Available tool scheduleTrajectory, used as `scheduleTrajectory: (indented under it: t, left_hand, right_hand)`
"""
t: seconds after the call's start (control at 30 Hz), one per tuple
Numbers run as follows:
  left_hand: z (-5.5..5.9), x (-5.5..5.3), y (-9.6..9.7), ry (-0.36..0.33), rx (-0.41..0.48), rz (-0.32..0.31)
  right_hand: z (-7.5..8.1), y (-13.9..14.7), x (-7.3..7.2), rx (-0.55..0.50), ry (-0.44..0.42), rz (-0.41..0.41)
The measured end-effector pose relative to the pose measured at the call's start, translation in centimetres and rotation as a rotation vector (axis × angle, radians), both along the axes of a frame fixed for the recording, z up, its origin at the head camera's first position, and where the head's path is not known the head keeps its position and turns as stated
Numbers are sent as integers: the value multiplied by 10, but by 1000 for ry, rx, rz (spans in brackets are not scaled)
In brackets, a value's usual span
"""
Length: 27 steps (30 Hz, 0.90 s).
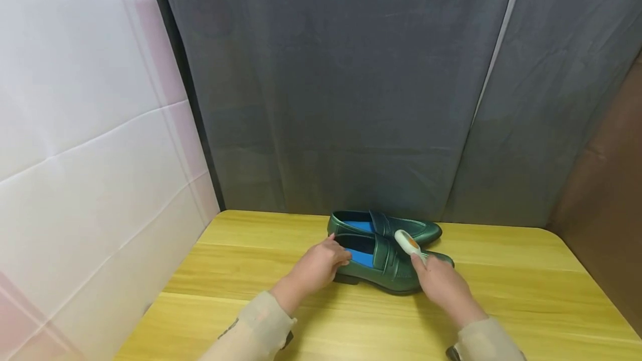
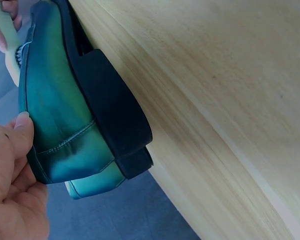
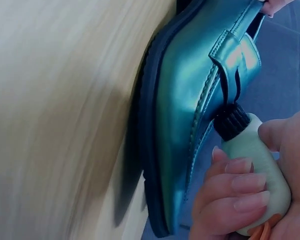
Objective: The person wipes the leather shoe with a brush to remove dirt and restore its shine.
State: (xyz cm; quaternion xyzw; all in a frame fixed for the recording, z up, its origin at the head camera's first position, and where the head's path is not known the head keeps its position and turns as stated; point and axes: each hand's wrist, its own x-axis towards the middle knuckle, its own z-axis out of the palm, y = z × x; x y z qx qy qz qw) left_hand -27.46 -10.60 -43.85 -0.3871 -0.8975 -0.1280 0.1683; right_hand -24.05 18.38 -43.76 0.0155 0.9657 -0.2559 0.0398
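Observation:
Two dark green metallic loafers with blue insoles stand side by side, toes to the right. My left hand (image 1: 318,263) pinches the near loafer (image 1: 396,277) by its back rim, thumb on the collar edge in the left wrist view. The far loafer (image 1: 423,232) is partly hidden behind it. In my right hand (image 1: 443,288) is a small brush (image 3: 262,160) with a pale green handle, its fingers curled round it. Its short dark bristles (image 3: 231,121) meet the near loafer's upper beside the strap. An orange loop (image 3: 262,231) hangs from the handle's end.
The wooden table (image 1: 241,294) has a grey curtain (image 1: 321,99) along its back edge. A white padded wall (image 1: 90,99) rises at the left, and a brown surface (image 1: 607,199) borders the right.

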Motion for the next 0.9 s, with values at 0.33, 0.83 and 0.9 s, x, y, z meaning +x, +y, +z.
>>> scheduleTrajectory:
  t: [0.33,0.83,0.9]
  left_hand:
    - [-4,-1,4,8,-3,-20]
    - [1,-3,1,5,-7,-13]
    - [0,-3,0,6,-1,-7]
  right_hand:
    - [-7,21,7,22,-54,-43]
    - [-2,46,18,95,-8,-108]
    - [-2,50,20,92,-9,-112]
